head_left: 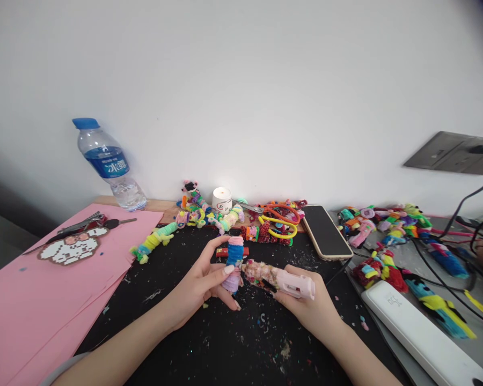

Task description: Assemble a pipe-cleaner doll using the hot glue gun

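Observation:
My left hand (203,284) is closed around a small pipe-cleaner figure (235,262) wound in pink, blue and lilac, held upright over the black mat (225,343). My right hand (309,305) grips a pink glue gun (284,280) whose crusted, speckled nozzle end points left and touches the figure's side. Both hands sit at the middle of the mat, close together.
Several finished pipe-cleaner figures (197,212) line the wall with a lit white candle (221,199), scissors (279,214) and a phone (326,231). A water bottle (107,163) and pink paper (44,289) lie left. A white power strip (418,332) and cables lie right.

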The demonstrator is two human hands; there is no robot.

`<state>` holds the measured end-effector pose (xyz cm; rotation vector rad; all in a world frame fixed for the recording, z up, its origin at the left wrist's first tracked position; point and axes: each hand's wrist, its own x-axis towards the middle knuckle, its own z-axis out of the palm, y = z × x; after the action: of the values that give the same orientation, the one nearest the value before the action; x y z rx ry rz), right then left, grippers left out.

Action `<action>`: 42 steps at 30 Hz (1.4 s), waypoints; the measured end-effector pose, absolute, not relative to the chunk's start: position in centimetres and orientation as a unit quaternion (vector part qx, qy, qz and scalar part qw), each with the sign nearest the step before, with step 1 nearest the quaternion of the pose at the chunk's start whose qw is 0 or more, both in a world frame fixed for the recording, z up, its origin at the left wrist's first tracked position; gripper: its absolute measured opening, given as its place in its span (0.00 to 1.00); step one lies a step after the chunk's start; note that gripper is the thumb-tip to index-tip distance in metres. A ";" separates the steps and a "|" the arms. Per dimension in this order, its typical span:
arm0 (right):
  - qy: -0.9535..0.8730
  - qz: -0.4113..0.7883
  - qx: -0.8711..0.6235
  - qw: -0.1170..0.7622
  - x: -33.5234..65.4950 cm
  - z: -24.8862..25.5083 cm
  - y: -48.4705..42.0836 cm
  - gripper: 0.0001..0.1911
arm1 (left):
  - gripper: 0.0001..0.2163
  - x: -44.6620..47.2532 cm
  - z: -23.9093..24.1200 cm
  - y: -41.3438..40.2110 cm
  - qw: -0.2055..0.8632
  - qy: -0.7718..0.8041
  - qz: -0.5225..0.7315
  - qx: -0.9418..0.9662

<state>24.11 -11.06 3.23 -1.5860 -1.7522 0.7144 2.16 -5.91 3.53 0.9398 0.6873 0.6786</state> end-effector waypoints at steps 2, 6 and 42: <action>-0.670 0.271 -0.607 0.330 24.1 3.3 -11.0 0.15 | 0.32 2.2 3.5 -5.9 0.781 0.320 0.314 0.435; -0.668 0.270 -0.609 0.333 24.1 3.2 -11.0 0.15 | 0.32 2.2 3.5 -5.9 0.778 0.325 0.314 0.436; -0.658 0.277 -0.613 0.338 24.3 3.4 -11.1 0.13 | 0.31 2.2 3.7 -6.0 0.757 0.341 0.335 0.446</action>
<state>24.29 -11.05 3.44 -1.5961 -1.7143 0.7227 2.25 -5.95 3.66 0.9710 0.7425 0.7301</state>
